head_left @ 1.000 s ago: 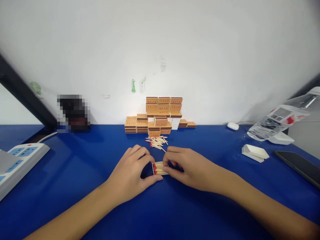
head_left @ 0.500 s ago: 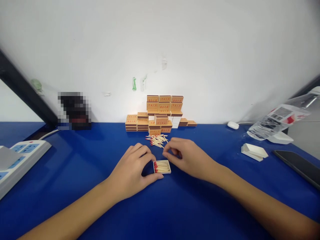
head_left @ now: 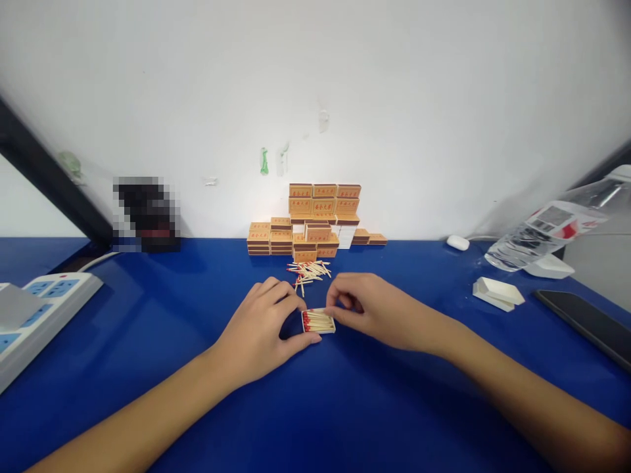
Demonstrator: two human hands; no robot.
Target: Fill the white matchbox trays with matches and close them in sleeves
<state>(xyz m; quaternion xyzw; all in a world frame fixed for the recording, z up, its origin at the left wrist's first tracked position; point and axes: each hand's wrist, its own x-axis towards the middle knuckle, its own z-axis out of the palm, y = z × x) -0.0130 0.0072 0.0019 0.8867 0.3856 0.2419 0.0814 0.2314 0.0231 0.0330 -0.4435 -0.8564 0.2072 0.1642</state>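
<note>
A small white matchbox tray [head_left: 319, 321] filled with red-tipped matches lies on the blue table [head_left: 315, 407]. My left hand [head_left: 261, 328] grips its left end between thumb and curled fingers. My right hand [head_left: 374, 309] is at the tray's right end, its thumb and fingers pinched together and touching the tray's edge; whether a match sits in the pinch I cannot tell. Just behind the hands lies a loose pile of matches [head_left: 308, 270]. Further back, against the white wall, stand stacked orange matchboxes [head_left: 315, 220].
A white power strip [head_left: 34, 315] lies at the left edge. At the right are an empty white tray [head_left: 495, 291], a tilted plastic water bottle [head_left: 547, 233], a dark phone [head_left: 586, 318] and a small white object [head_left: 458, 242]. A blurred dark object [head_left: 145, 213] stands at the back left.
My right hand lifted off the tray toward the loose matches, then came back to the tray's right end. My left hand kept hold of the tray.
</note>
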